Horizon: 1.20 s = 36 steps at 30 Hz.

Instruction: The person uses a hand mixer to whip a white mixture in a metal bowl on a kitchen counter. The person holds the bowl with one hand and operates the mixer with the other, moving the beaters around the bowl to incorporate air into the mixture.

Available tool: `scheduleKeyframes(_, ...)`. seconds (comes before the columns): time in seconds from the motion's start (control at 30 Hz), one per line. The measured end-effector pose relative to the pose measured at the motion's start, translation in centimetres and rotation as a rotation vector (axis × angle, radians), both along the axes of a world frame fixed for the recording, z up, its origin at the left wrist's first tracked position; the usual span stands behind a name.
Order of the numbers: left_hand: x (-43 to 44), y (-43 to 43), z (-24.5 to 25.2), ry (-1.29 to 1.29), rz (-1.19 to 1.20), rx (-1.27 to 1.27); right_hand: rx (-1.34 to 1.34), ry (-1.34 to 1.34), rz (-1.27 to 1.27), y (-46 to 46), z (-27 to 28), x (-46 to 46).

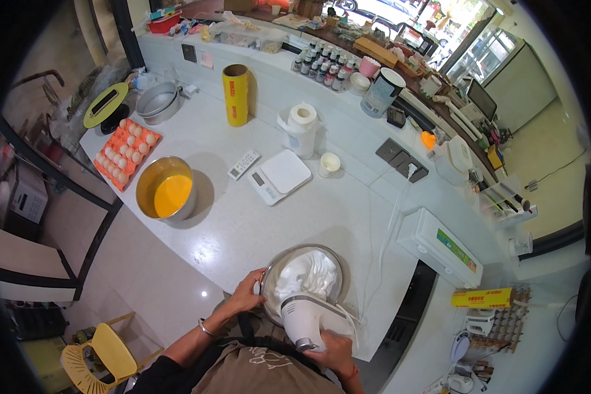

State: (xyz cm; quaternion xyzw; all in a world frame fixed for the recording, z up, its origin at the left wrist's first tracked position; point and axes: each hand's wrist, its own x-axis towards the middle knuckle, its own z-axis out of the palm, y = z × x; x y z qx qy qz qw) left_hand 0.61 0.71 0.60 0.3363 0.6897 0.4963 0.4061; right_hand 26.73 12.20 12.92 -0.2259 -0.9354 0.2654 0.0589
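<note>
My right hand (336, 350) grips the handle of a white electric hand mixer (305, 317), tilted over a metal mixing bowl (343, 276) near the front edge of the counter. Stiff-looking white foam (308, 273) lies in the bowl; the mixer's beaters are hidden beneath its body. With fingers and thumb, my left hand (250, 291) holds the bowl's left rim. Further left stands a deep metal pot (189, 197) with orange-yellow liquid (172, 196) in it. A white digital scale (280, 176) sits towards the middle back, beside a white remote control (245, 164).
An orange tray of eggs (126, 152) and round cake tins (157, 102) are at the back left. Paper towels (303, 130), a paper cup (329, 164) and a yellow film roll (235, 96) stand further back. A white cord runs to the wall socket (402, 160).
</note>
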Motion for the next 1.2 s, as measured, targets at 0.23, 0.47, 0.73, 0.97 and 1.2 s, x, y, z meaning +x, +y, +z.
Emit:
scheduleKeyframes(0.23, 0.0, 0.2, 0.1, 0.031, -0.046, 0.046, -0.04, 0.142, -0.16, 0.1, -0.5, -1.2)
scheduleKeyframes(0.47, 0.0, 0.0, 0.8, 0.046, -0.032, 0.014, 0.006, 0.058, -0.063, 0.2, -0.4, 0.0)
scheduleKeyframes(0.73, 0.3, 0.3, 0.5, 0.064, -0.044, 0.011, 0.005, 0.187, -0.058, 0.1, -0.8, -1.0)
scheduleKeyframes(0.97, 0.0, -0.2, -0.1, 0.034, -0.008, 0.0, 0.045, 0.053, 0.015, -0.2, -0.1, -0.8)
scheduleKeyframes(1.2, 0.4, 0.1, 0.0, 0.063, -0.031, 0.012, -0.065, 0.267, -0.067, -0.1, -1.1, -1.5)
